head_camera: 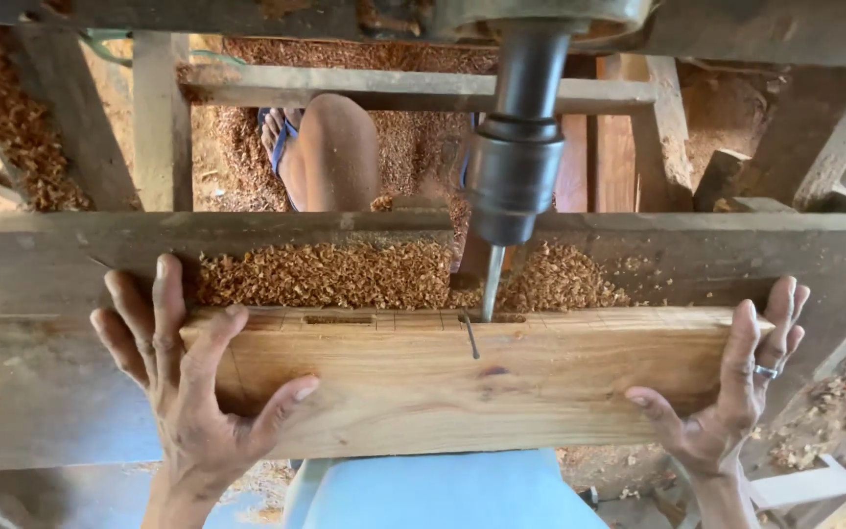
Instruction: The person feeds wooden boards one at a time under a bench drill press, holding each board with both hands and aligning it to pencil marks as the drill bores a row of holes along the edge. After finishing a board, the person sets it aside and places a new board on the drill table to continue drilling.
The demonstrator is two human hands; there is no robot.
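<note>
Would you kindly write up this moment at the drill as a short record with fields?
Setting: wooden workbench under a drill press
Workpiece: plank standing on edge, pencil marks and a cut slot along its top edge
Tool: drill bit meeting the plank's top edge
Left hand: gripping the plank's left end
Right hand: holding the plank's right end, ring on one finger
Debris: wood shavings heaped behind the plank
Below: a foot in a sandal on the shavings-covered floor
</note>
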